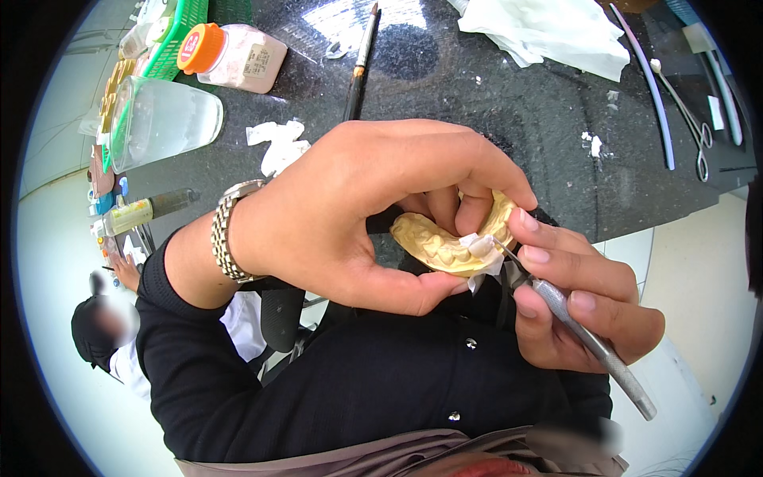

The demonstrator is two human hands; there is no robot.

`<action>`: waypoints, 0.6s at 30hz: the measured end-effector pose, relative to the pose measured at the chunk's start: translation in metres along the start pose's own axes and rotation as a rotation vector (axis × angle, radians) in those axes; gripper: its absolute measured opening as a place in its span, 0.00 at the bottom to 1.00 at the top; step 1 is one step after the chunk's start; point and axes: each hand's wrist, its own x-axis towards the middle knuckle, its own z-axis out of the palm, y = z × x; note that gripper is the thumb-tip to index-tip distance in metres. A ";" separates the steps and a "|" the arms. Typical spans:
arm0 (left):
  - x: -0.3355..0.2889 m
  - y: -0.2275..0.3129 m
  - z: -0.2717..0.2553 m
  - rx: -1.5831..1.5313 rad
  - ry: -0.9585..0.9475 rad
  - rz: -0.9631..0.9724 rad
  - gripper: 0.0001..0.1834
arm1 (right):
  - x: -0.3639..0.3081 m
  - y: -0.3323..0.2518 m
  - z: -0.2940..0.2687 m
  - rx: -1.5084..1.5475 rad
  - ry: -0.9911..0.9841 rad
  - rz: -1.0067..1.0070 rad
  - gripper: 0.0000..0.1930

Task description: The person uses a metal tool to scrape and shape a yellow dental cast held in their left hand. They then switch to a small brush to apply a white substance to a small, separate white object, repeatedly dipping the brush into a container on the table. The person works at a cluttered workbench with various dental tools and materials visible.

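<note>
Grip, as seen in the head view: the left hand [346, 195] is closed about a yellow dental cast [429, 245], thumb along the near edge, fingers reaching inside the arch; the right hand [616, 314] is closed on a metal hand instrument [604, 358], its tip at a whitish tooth piece [480, 246] on the cast. The cast is held off the counter [548, 115], before the person's torso. Judged stiff, fairly light, not slippery, and likely brittle at the teeth. Hold is best taken at the base, clear of the whitish piece, which may dislodge.
</note>
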 end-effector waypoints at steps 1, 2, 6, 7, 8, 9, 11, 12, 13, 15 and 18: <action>0.001 0.000 0.000 -0.001 -0.001 -0.005 0.27 | 0.000 0.000 0.000 0.000 0.006 0.002 0.18; 0.001 0.000 0.000 -0.002 -0.001 -0.010 0.27 | -0.001 0.000 0.000 0.000 0.011 0.005 0.18; 0.003 0.001 0.002 -0.006 -0.004 -0.024 0.26 | -0.002 -0.001 -0.002 -0.010 0.012 0.014 0.18; 0.003 0.001 0.002 -0.005 -0.004 -0.024 0.26 | -0.001 -0.001 -0.003 -0.016 0.007 0.015 0.18; 0.004 0.001 0.002 -0.008 -0.006 -0.028 0.26 | -0.001 -0.001 -0.003 -0.023 0.002 0.016 0.18; 0.004 0.002 0.002 -0.011 -0.007 -0.031 0.26 | 0.000 -0.002 -0.004 -0.031 -0.003 0.016 0.18; 0.004 0.002 0.002 -0.023 -0.010 -0.042 0.27 | 0.001 -0.003 -0.004 -0.045 -0.011 0.017 0.18; 0.004 0.002 0.002 -0.027 -0.012 -0.046 0.27 | 0.001 -0.003 -0.005 -0.050 -0.014 0.016 0.18; 0.003 0.002 0.002 -0.030 -0.013 -0.049 0.27 | 0.001 -0.003 -0.004 -0.050 -0.016 0.015 0.18; 0.002 0.002 0.001 -0.039 -0.014 -0.055 0.27 | 0.001 -0.003 -0.003 -0.054 -0.013 0.016 0.18; 0.001 0.002 0.001 -0.054 -0.016 -0.067 0.27 | 0.001 -0.004 -0.001 -0.063 -0.001 0.022 0.18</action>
